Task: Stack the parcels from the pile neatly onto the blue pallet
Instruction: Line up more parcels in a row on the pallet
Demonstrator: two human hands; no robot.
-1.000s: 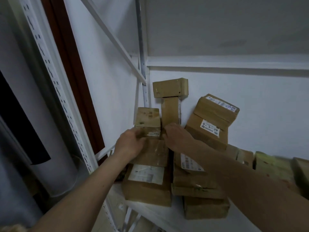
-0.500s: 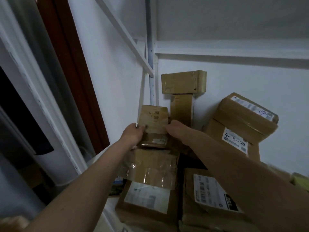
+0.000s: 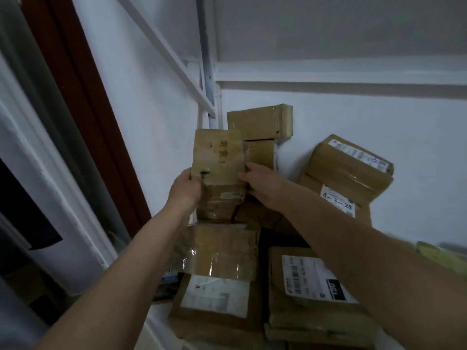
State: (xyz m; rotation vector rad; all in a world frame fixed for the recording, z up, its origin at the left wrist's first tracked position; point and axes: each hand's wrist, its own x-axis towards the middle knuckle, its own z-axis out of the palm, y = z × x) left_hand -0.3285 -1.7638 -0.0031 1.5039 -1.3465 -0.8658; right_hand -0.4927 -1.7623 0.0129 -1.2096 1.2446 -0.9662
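Both hands are clamped on one small brown parcel (image 3: 218,157), held up in front of the pile: the left hand (image 3: 185,189) grips its lower left edge with the thumb on the front face, and the right hand (image 3: 262,183) pinches its lower right edge, so the two hands sit apart with the parcel between them. The parcel stands upright, its front face showing faint printed characters and a small dark tear near the left thumb. Just behind it, against the white wall (image 3: 353,114), a taped box (image 3: 260,122) lies across the top of a narrow upright box (image 3: 261,152). Below the held parcel lies a flat parcel wrapped in clear tape (image 3: 222,251), and beneath that a larger box with a white label (image 3: 214,296). To the right of these sits a box with a barcode label (image 3: 310,279), partly covered by the right forearm. Further back on the right, two boxes lean against the wall, the upper tilted box (image 3: 353,162) resting on a box with handwritten numbers (image 3: 338,200) on its label. White shelf framing (image 3: 206,46) runs up the corner, and a dark brown door frame (image 3: 83,79) stands at the left. The blue pallet is not in view.
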